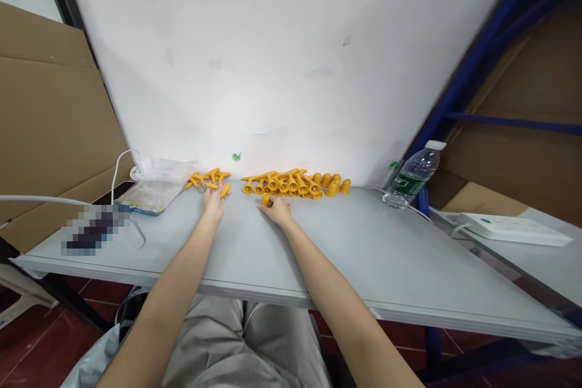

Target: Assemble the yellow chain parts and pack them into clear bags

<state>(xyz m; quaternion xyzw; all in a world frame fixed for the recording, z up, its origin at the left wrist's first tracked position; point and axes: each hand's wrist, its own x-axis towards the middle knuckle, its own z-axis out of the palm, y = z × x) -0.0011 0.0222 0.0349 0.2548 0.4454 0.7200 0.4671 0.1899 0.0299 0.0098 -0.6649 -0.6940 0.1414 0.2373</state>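
My left hand (pixel 212 202) is closed on a small yellow-orange plastic piece (pixel 225 190) with a handle-like shape, beside a pile of similar yellow pieces (pixel 218 173) with thin metal chains. Between the fingers of my right hand (pixel 278 211) is a yellow plastic cap (pixel 266 199), held upright just above or on the table; I cannot tell which. Behind that hand, several yellow trumpet-shaped parts (pixel 284 185) lie stacked against the white panel, their round mouths facing me. To their right stand several more yellow caps (pixel 334 187).
The grey table (pixel 364 254) meets a white panel (pixel 291 73) at the back. On its left are a clear plastic bag (pixel 154 191), a white cable (pixel 116 170) and a blurred dark object (pixel 93 230). A water bottle (pixel 414 176) leans at the right, near a white power strip (pixel 513 228).
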